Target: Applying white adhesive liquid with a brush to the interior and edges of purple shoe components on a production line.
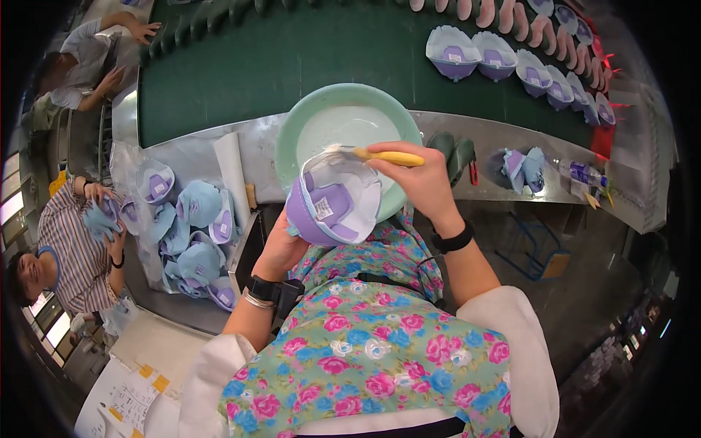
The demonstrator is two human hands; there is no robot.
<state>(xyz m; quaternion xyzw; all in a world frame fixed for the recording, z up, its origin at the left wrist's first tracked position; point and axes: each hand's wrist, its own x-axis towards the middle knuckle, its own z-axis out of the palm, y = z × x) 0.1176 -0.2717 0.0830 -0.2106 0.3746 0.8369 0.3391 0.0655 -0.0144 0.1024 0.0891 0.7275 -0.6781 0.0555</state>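
My left hand is closed around a purple and pale-blue shoe upper, its open side facing up and its pale lining and a white label showing. In my right hand is a brush with a yellow handle, pinched between the fingers. The brush's bristles touch the far rim of the shoe upper. Just behind both hands stands a round green basin with whitish liquid in it. The shoe upper covers the basin's near left part.
More shoe uppers lie heaped in a bin on the left. A green conveyor belt carries a row of uppers and pink pieces. A bottle lies at the right. Two co-workers work at the left.
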